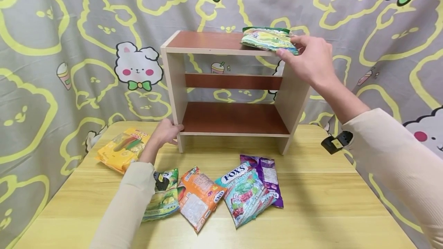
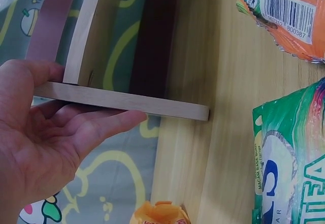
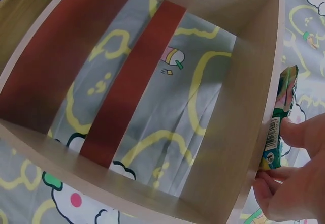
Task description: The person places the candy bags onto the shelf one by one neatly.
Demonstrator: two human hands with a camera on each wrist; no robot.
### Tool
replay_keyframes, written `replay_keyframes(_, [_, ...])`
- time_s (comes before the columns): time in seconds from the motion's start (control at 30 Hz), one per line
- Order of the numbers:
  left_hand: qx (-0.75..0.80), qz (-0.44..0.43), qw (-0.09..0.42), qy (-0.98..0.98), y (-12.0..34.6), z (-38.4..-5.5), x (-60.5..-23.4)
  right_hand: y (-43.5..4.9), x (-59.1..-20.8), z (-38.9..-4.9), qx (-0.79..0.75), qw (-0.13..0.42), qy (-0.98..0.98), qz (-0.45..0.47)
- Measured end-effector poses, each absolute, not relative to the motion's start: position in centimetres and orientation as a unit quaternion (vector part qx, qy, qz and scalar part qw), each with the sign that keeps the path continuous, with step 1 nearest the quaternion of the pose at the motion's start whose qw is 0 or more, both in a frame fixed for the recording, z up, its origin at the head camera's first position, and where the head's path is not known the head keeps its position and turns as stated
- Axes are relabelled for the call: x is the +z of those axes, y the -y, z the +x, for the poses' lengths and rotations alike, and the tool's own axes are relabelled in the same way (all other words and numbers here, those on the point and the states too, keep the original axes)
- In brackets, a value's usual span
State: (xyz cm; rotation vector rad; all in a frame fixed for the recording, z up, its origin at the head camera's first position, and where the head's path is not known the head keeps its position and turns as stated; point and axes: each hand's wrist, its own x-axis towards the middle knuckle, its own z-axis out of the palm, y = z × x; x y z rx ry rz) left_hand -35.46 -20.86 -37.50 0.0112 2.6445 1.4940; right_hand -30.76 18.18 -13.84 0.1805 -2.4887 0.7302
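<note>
A small wooden shelf (image 1: 235,118) with brown boards and pale sides stands upright on the table. My right hand (image 1: 313,58) pinches the right end of a green and yellow candy bag (image 1: 266,38), which lies flat on the right part of the top board. In the right wrist view, the thumb is on one face of that bag (image 3: 274,137) and curled fingers are by the board's edge. Low on the left, my left hand (image 1: 165,131) grips the shelf's side panel (image 2: 127,100), thumb on one side and fingers on the other.
On the table (image 1: 311,203) in front lie a green candy bag (image 1: 166,199), an orange one (image 1: 200,199), a teal FOX'S bag (image 1: 243,195) and a purple bag (image 1: 271,176) partly under it. A yellow bag (image 1: 121,149) is left of the shelf. A patterned curtain (image 1: 86,18) hangs behind.
</note>
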Motion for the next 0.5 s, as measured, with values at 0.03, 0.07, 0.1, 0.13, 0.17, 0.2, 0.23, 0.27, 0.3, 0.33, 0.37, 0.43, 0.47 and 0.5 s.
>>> replay_keyframes(0.03, [0.492, 0.004, 0.052, -0.869, 20.8, -35.4, -37.5, -18.2, -13.9, -30.8, 0.266, 0.271, 0.922, 0.071])
replay_keyframes(0.07, [0.492, 0.004, 0.052, -0.869, 20.8, -35.4, -37.5, -18.3, -13.9, -30.8, 0.261, 0.274, 0.923, 0.073])
replay_keyframes(0.1, [0.493, 0.004, 0.053, -0.869, 20.8, -35.4, -37.4, -18.2, -13.9, -30.9, 0.257, 0.278, 0.922, 0.077])
replay_keyframes(0.13, [0.492, 0.002, 0.054, -0.869, 20.8, -35.4, -37.4, -18.1, -13.9, -30.8, 0.253, 0.283, 0.922, 0.08])
replay_keyframes(0.17, [0.493, 0.002, 0.056, -0.869, 20.8, -35.4, -37.4, -17.9, -13.9, -30.7, 0.251, 0.287, 0.921, 0.083])
replay_keyframes(0.2, [0.493, 0.001, 0.056, -0.868, 20.8, -35.3, -37.4, -17.7, -13.9, -30.6, 0.245, 0.292, 0.92, 0.087])
replay_keyframes(0.23, [0.493, 0.004, 0.057, -0.868, 20.8, -35.3, -37.4, -17.4, -13.8, -30.5, 0.24, 0.297, 0.92, 0.088])
replay_keyframes(0.27, [0.493, 0.004, 0.057, -0.868, 20.8, -35.3, -37.4, -17.1, -13.9, -30.3, 0.235, 0.304, 0.919, 0.091])
replay_keyframes(0.3, [0.494, 0.003, 0.057, -0.868, 20.8, -35.3, -37.5, -16.7, -13.9, -30.1, 0.232, 0.31, 0.917, 0.096])
replay_keyframes(0.33, [0.494, 0.002, 0.057, -0.868, 20.8, -35.3, -37.5, -16.3, -14.0, -29.8, 0.226, 0.314, 0.916, 0.1])
replay_keyframes(0.37, [0.493, 0.002, 0.057, -0.868, 20.8, -35.3, -37.5, -16.0, -14.1, -29.6, 0.22, 0.32, 0.915, 0.109])
replay_keyframes(0.43, [0.492, 0.002, 0.055, -0.869, 20.7, -35.3, -37.6, -15.3, -14.5, -29.1, 0.202, 0.329, 0.914, 0.127])
replay_keyframes(0.47, [0.493, -0.001, 0.055, -0.868, 20.7, -35.4, -37.6, -15.0, -14.7, -28.9, 0.192, 0.331, 0.914, 0.138])
replay_keyframes(0.5, [0.493, -0.001, 0.055, -0.868, 20.7, -35.4, -37.6, -14.6, -14.9, -28.7, 0.181, 0.329, 0.915, 0.147])
